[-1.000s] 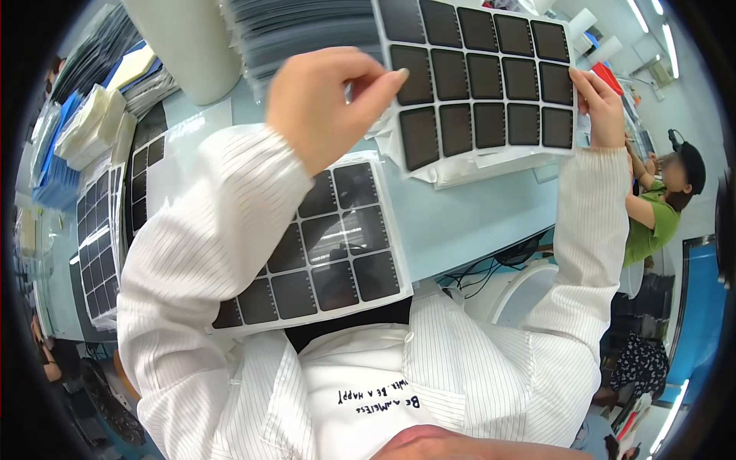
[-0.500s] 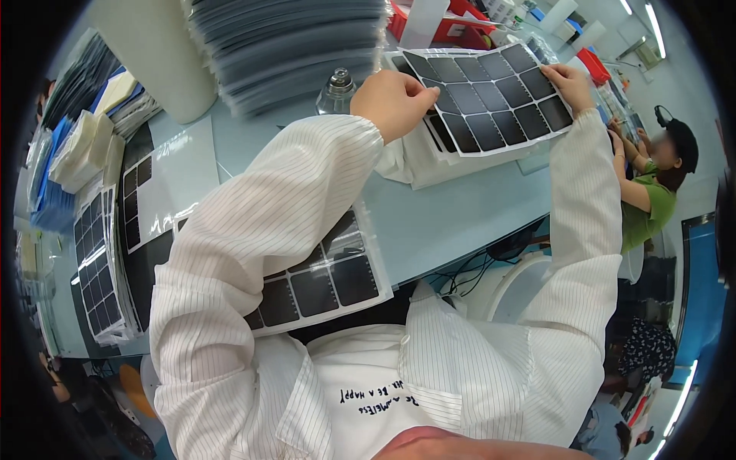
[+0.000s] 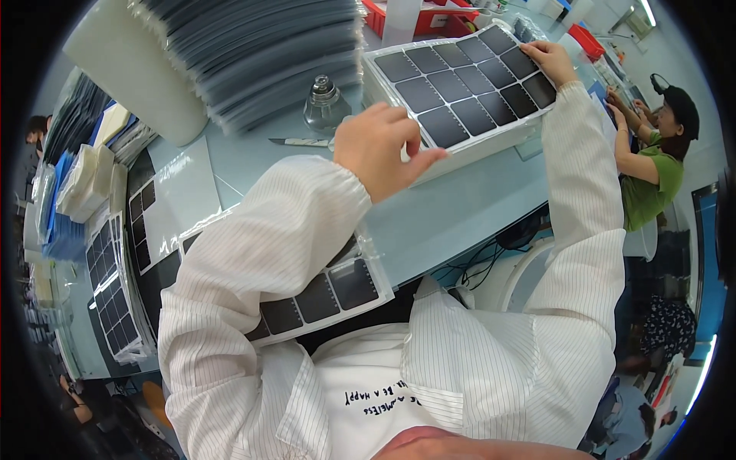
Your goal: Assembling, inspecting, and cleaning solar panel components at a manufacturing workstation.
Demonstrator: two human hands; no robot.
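Note:
A sheet of black rectangular stickers (image 3: 452,83) in a grid on white backing lies flat on top of a white stack (image 3: 460,158) at the far right of the table. My right hand (image 3: 553,61) pinches its far right corner between thumb and fingers. Just off the sheet's near left edge, my left hand (image 3: 383,152) holds nothing; its thumb is stretched out, apart from the curled fingers. Another black sticker sheet (image 3: 356,284) lies at the table's near edge, partly hidden under my left sleeve.
Left of the stack stand a glass bottle (image 3: 326,109) with a metal top and a slim knife (image 3: 303,142). Behind are a tall pile of grey film sheets (image 3: 261,61), a white roll (image 3: 134,73) and a red bin (image 3: 429,21). A co-worker (image 3: 659,165) sits at the right.
The sticker sheet, lifted and tilted before, now lies down on the stack. My left hand has let go of its left edge and moved nearer to me; my right hand stays at the corner.

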